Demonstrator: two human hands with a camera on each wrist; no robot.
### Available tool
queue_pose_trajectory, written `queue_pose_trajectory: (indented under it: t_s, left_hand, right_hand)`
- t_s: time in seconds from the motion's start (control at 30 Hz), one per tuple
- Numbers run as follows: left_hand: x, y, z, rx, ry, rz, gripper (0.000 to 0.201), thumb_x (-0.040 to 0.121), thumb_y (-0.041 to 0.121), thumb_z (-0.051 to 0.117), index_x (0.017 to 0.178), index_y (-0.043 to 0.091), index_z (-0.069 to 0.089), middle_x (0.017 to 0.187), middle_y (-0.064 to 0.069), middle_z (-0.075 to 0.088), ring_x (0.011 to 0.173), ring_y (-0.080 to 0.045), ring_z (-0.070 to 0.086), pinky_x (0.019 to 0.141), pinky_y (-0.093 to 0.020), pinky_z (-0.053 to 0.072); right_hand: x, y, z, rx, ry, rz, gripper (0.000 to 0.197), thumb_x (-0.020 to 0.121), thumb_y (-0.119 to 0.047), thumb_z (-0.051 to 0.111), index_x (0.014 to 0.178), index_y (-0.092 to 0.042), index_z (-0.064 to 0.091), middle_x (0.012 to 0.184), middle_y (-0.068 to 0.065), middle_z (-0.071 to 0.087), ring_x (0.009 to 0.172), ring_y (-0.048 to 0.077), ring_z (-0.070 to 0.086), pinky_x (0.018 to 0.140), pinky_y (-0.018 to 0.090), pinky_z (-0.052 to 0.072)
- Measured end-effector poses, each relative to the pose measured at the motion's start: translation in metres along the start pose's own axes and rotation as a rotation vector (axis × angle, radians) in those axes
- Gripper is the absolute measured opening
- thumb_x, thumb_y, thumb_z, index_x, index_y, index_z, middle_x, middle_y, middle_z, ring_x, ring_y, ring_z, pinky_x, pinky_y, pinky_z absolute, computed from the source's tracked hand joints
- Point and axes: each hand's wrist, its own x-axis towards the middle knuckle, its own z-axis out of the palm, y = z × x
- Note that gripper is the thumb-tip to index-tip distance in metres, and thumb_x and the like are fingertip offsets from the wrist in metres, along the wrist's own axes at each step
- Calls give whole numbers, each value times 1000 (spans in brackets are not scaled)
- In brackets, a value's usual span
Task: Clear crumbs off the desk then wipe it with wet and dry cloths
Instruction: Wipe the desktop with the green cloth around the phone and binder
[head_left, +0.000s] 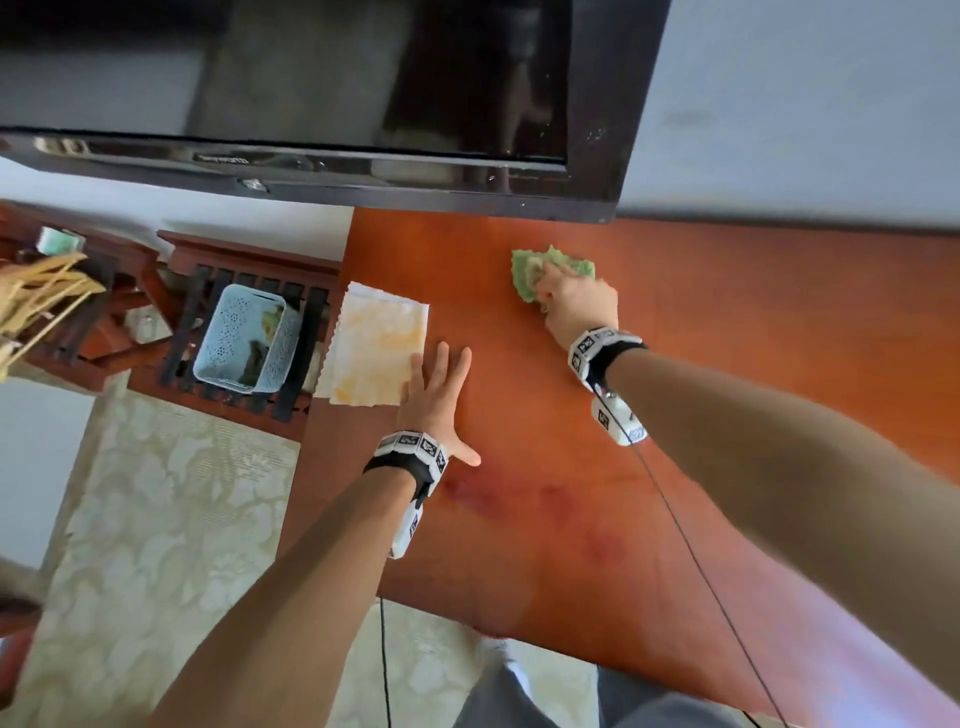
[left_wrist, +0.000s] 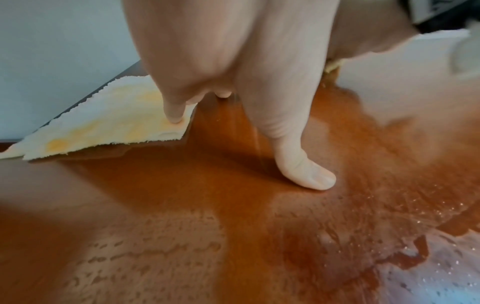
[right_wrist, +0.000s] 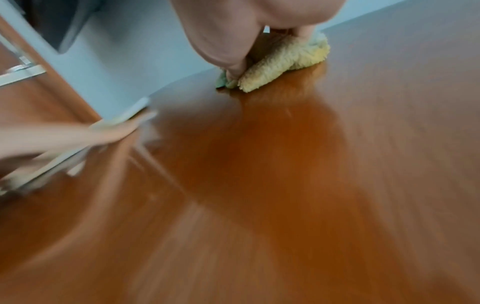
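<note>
My right hand (head_left: 569, 304) grips a bunched green cloth (head_left: 524, 275) and presses it on the reddish wooden desk (head_left: 727, 322) near the back wall. In the right wrist view the cloth (right_wrist: 285, 61) looks yellow-green under my curled fingers. My left hand (head_left: 436, 395) lies flat on the desk with fingers spread, one fingertip (left_wrist: 174, 117) pressing the near corner of a white and yellow cloth (head_left: 371, 345) spread at the desk's left edge. The same cloth (left_wrist: 109, 123) shows in the left wrist view. Wet streaks and droplets (left_wrist: 389, 216) cover the wood near my left thumb.
A black television (head_left: 322, 98) hangs over the back of the desk. Left of the desk, a pale blue perforated basket (head_left: 244, 338) sits on a dark slatted wooden rack (head_left: 291, 322). A patterned cream floor (head_left: 156, 519) lies below. A thin black cable (head_left: 691, 545) runs from my right wrist.
</note>
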Motion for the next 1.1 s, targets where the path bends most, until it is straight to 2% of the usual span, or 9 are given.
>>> queue_pose_trajectory:
  t_s: [0.07, 0.17, 0.37, 0.5, 0.6, 0.77, 0.87, 0.97, 1.1]
  left_hand:
    - [2, -1, 1, 4, -2, 6, 166, 43, 54, 99, 155, 42, -23, 165, 5, -31, 152, -40, -21, 121, -62, 12]
    - [2, -2, 2, -19, -3, 7, 167, 43, 52, 100, 154, 43, -24, 164, 6, -32, 152, -39, -23, 122, -63, 11]
    - [-2, -3, -4, -37, -29, 35, 164, 47, 52, 99, 156, 40, -23, 164, 4, -32, 151, -39, -25, 123, -61, 10]
    - [-3, -13, -18, -37, -76, 98, 152, 58, 50, 96, 158, 37, -18, 166, 3, -28, 153, -37, -20, 124, -60, 10]
    - [1, -41, -37, -22, 1, 192, 143, 66, 47, 93, 160, 34, -14, 168, 6, -23, 155, -36, -13, 124, -59, 11]
    - [23, -101, -69, 47, 64, 189, 125, 74, 33, 90, 160, 35, -1, 169, 8, -15, 156, -37, -3, 122, -58, 22]
    - [44, -134, -74, 83, 47, 175, 125, 70, 38, 89, 158, 41, 0, 168, 11, -14, 155, -41, 2, 119, -56, 31]
    - [57, -149, -67, 80, 32, 202, 127, 67, 43, 89, 158, 41, 0, 169, 10, -10, 155, -40, 5, 119, -54, 33]
    - [56, -151, -56, 29, 98, 223, 135, 55, 53, 93, 154, 44, 1, 168, 11, -3, 155, -35, 0, 120, -52, 31]
  right_hand:
    - [42, 8, -15, -16, 71, 39, 31, 84, -11, 57, 110, -27, 65, 109, 1, 68, 99, 34, 63, 81, 40, 50]
    - [69, 12, -24, -31, 102, 59, 21, 91, -18, 54, 105, -25, 68, 108, 2, 69, 104, 31, 62, 83, 36, 47]
    - [12, -17, -8, -67, 72, 89, 24, 89, -11, 58, 109, -20, 69, 93, 9, 67, 82, 34, 63, 71, 37, 50]
    - [-58, -49, 18, -49, 70, 97, 29, 86, -14, 64, 113, -24, 67, 104, 1, 70, 75, 32, 67, 65, 37, 55]
    - [-110, -76, 49, -53, 44, 114, 30, 78, -12, 73, 105, -25, 70, 114, -2, 70, 72, 28, 70, 57, 38, 58]
    - [-156, -110, 88, -75, -127, 60, 24, 90, -19, 59, 107, -34, 63, 137, -16, 55, 101, 16, 69, 65, 37, 59]
    - [-139, -110, 65, -54, -97, 29, 27, 89, -21, 64, 112, -35, 67, 123, -15, 65, 86, 22, 72, 61, 35, 57]
    - [-90, -95, 38, -21, -23, 139, 24, 87, -23, 66, 108, -34, 69, 103, -4, 73, 72, 32, 70, 63, 37, 56]
    - [0, -76, 16, -10, 44, 161, 11, 92, -30, 61, 98, -31, 70, 98, -4, 73, 75, 31, 67, 69, 35, 53]
